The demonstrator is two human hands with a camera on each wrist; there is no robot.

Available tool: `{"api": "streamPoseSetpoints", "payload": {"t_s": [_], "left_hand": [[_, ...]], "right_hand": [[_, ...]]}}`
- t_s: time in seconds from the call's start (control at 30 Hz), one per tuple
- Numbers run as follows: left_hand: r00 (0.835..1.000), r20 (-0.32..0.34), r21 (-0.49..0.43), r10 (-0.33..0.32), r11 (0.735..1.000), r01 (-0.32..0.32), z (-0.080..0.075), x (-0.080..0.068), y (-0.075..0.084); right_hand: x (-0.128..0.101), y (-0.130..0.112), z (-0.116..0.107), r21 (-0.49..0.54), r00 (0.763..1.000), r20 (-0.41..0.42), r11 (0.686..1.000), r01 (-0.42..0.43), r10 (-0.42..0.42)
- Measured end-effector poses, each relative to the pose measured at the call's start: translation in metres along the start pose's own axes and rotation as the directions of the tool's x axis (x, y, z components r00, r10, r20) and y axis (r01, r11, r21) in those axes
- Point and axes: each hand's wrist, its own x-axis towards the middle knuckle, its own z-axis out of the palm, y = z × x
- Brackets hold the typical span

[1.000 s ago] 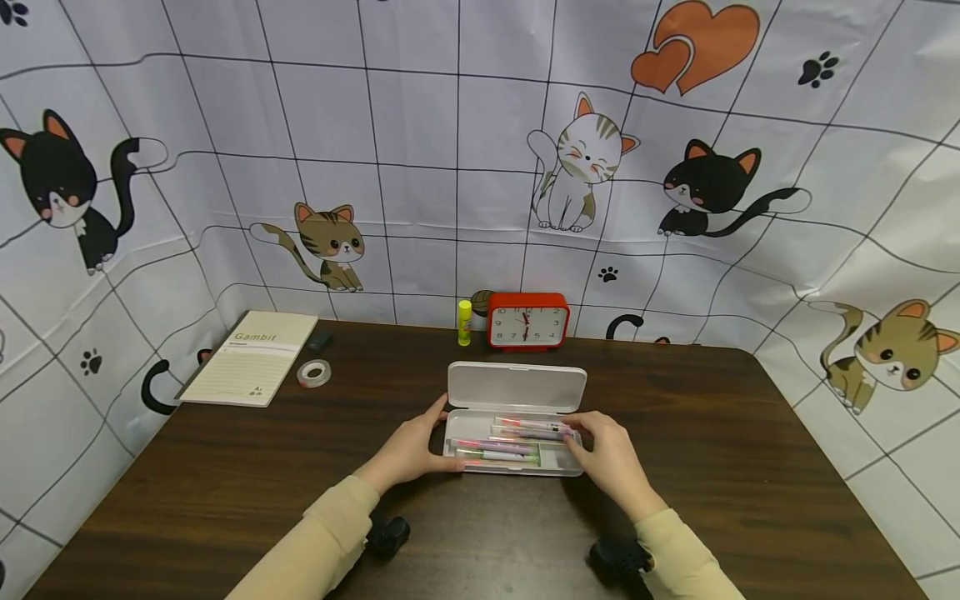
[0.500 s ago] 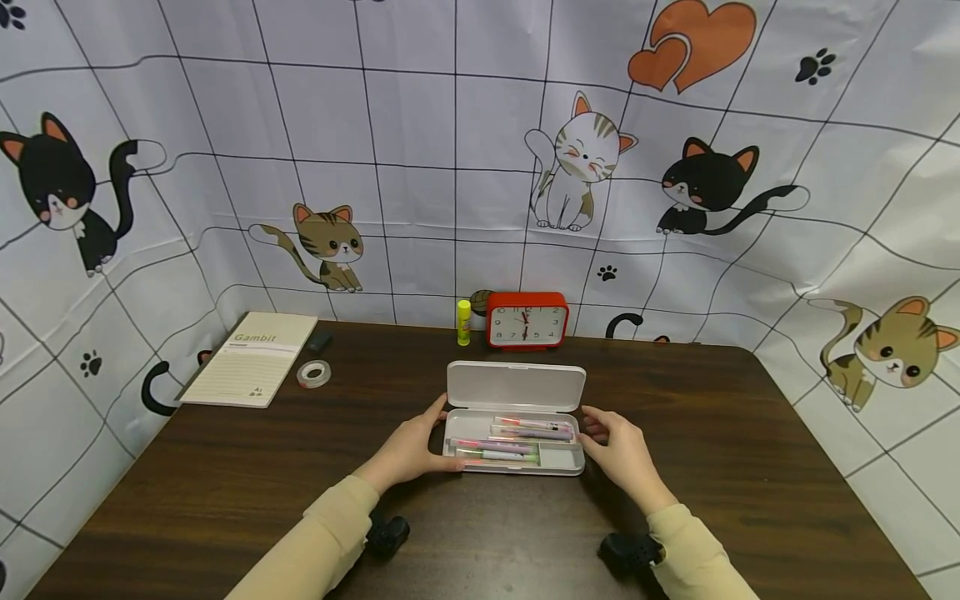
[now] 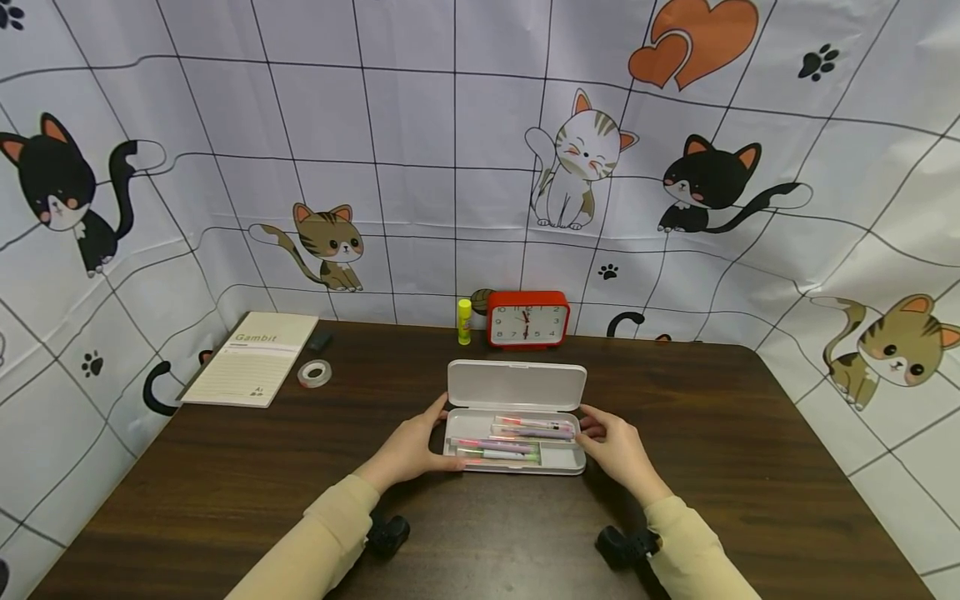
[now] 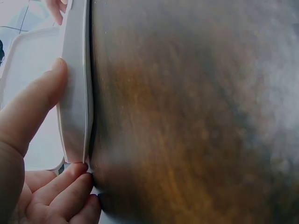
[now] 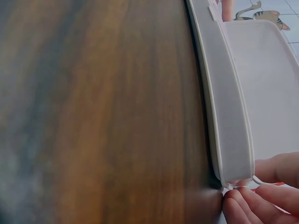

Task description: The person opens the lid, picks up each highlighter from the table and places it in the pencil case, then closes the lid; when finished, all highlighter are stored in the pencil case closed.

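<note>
An open pencil case [image 3: 562,457] of whitish plastic lies on the table, its lid [image 3: 517,386] tipped up at the back. Several pens [image 3: 498,447] with pink, purple and green parts lie inside, toward the left and middle. My left hand [image 3: 408,446] holds the case's left end; in the left wrist view its thumb [image 4: 49,86] lies at the front rim and the fingers [image 4: 70,191] bend round the end. My right hand [image 3: 618,450] is at the right end, thumb at the rim and fingers [image 5: 254,203] curled against the outer end wall.
Behind the case stand a red clock [image 3: 528,320] and a yellow glue stick [image 3: 464,322]. A notepad [image 3: 251,358], a roll of tape [image 3: 314,373] and a small dark block [image 3: 320,341] lie at the back left of the brown table [image 3: 712,467]. A cat-print sheet [image 3: 420,192] hangs behind.
My right hand has moved from over the pens inside the case, outward to the case's right end. My left hand has stayed at the left end, and the lid remains up.
</note>
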Motion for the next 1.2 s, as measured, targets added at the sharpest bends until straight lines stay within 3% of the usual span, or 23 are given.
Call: {"api": "streamPoseSetpoints", "payload": {"t_s": [0.87,1.2], "left_hand": [[1.000,-0.017,0.011,-0.002,1.000,0.003,0.0019,0.0031,-0.0033],[1.000,-0.027,-0.007,-0.010,1.000,0.010,0.0029,0.0046,-0.0024]], "right_hand": [[0.0028,-0.0029,0.0027,0.017,1.000,0.011,1.000,-0.026,0.026],[0.0003,-0.0060,0.0005,0.042,0.995,0.005,0.994,-0.097,0.097]]}}
